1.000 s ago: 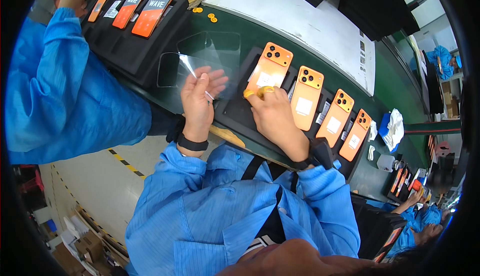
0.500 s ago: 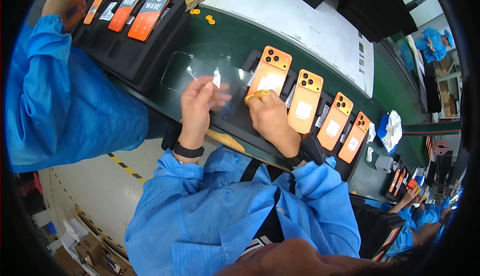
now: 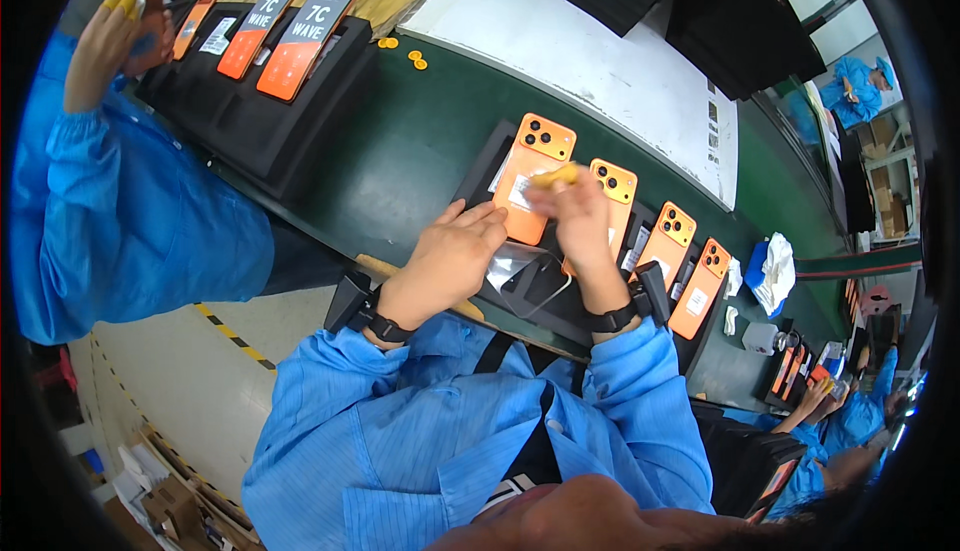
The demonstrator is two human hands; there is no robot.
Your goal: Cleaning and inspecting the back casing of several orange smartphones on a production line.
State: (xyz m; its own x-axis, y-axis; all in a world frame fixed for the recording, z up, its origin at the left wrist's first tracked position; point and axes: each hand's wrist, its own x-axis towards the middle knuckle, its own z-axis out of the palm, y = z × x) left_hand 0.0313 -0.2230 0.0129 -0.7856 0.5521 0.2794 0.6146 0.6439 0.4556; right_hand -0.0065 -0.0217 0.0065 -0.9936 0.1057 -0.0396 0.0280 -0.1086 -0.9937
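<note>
My left hand (image 3: 452, 254) lies with its fingers stretched out on the lower end of an orange phone (image 3: 520, 226), which rests camera side up in a black tray. Over the right edge of that phone is my right hand (image 3: 582, 213), smeared by motion, with yellow finger cots (image 3: 556, 177) on its fingertips. A crumpled clear film (image 3: 512, 267) sticks out beside my left fingertips, below the phone; whether the hand pins it is hidden. Partly behind my right hand lies a second orange phone (image 3: 614, 183). Two more, a third phone (image 3: 664, 243) and a fourth phone (image 3: 702, 289), follow to the right.
At the left, a co-worker's hand (image 3: 100, 46) is raised beside a black tray (image 3: 235, 126) holding more phones. Loose yellow finger cots (image 3: 417, 59) lie on the green table (image 3: 430, 111). Behind is a white board (image 3: 570, 66); at the right, crumpled white paper (image 3: 776, 273).
My left hand has come down rightward from beside the phones to the first phone's lower end. The clear film has moved there too. My right hand has shifted right and blurred.
</note>
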